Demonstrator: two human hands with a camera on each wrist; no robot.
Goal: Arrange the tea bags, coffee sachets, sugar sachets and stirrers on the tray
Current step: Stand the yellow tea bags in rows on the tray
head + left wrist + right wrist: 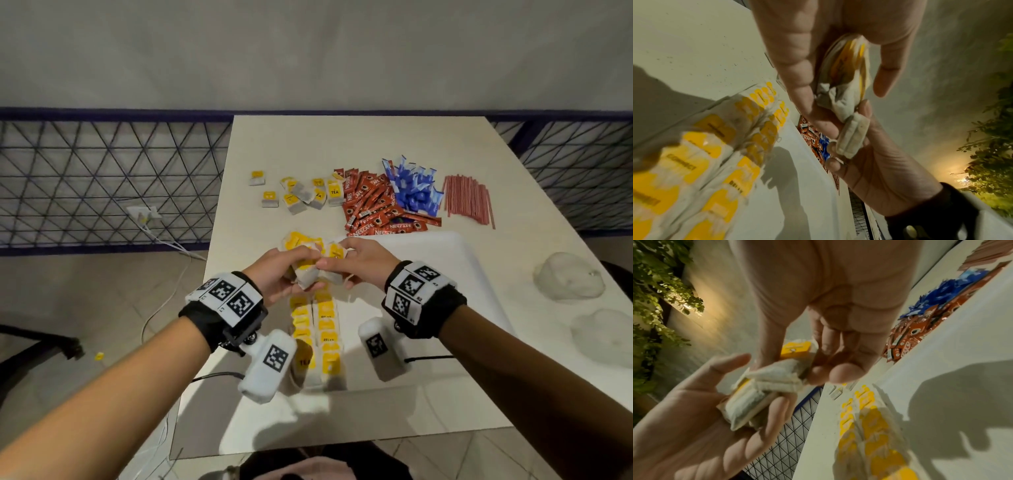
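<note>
The left hand (274,274) holds a bunch of tea bags (310,270) above the near-left part of the tray (479,274); the right hand (363,262) pinches one bag off it. Separation should be slow, keeping strings untangled, then the bag laid overlapping the far end of the two tea-bag rows (318,329).

The paper tea bags (301,197) are off-white with bright yellow tags bearing black lettering. The foil coffee sachets (368,202) are red-brown with white lettering and a dark cup motif. The crinkled sugar sachets (412,186) are blue and white. The thin stirrers (467,198) are dull red. The plastic tray (455,260) and the square table (342,140) are both plain white. The wrist bands (227,298) are black, carrying white panels with black square-code patterns.
</note>
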